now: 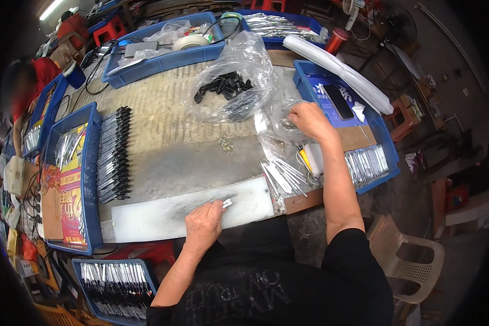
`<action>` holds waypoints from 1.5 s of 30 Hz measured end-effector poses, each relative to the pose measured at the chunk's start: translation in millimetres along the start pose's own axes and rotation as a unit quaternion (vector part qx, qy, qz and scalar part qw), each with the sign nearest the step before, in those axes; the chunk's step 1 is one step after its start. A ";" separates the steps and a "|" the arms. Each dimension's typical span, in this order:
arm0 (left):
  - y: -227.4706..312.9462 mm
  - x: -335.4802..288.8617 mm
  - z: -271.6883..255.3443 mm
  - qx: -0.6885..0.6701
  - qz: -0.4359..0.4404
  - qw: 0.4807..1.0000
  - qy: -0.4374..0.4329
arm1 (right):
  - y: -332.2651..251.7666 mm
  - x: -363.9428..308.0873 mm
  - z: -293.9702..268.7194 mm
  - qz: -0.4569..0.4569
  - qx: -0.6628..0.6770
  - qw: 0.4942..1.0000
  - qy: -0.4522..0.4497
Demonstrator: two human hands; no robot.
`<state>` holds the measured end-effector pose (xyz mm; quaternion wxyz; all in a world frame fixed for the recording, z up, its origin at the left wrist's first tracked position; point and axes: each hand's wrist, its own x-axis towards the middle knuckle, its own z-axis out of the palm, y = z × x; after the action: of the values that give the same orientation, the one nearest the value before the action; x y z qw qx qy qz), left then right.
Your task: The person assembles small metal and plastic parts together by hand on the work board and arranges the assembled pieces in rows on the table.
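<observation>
My left hand (204, 223) rests over the pale white board (146, 220) at the table's front edge. Its fingers are closed on a few short white sticks (226, 203), whose ends poke out. My right hand (312, 120) reaches to a small clear plastic bag (285, 124) at the right, fingers curled together; what they pinch is hidden. Below that bag lies a loose bunch of thin white tubes (282, 176). Small brass-coloured pieces (225, 144) are scattered on the tabletop. Behind them a large clear bag (244, 60) holds black clip-like parts (223, 89).
A row of black-ended clear pens (114, 157) lines the left, beside a blue tray (95, 179). Another blue tray (386, 163) at the right holds a phone (338, 102); a white roll (337, 70) lies across it. A co-worker in red (43, 73) sits far left.
</observation>
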<state>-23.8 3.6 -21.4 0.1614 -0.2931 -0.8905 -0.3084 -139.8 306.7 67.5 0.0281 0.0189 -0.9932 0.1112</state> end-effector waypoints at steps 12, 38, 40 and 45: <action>1.1 0.1 -2.7 -0.010 -0.008 1.000 -0.007 | -57.8 106.7 43.1 -0.199 0.107 0.964 0.137; -0.7 -0.5 -2.3 -0.029 -0.002 1.000 0.005 | -78.6 131.0 89.9 -0.110 0.016 0.994 0.018; 1.3 -0.1 -2.4 -0.030 0.000 1.000 0.008 | -68.3 129.1 88.6 -0.124 0.063 0.988 0.064; 1.2 -2.5 -1.9 -0.030 0.001 0.999 0.019 | -76.6 112.1 62.5 -0.041 0.323 0.945 0.035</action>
<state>-20.9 2.1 -20.6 0.1695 -0.2924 -0.8773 -0.3406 -251.5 214.7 30.2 0.0598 0.0642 -0.9009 0.4251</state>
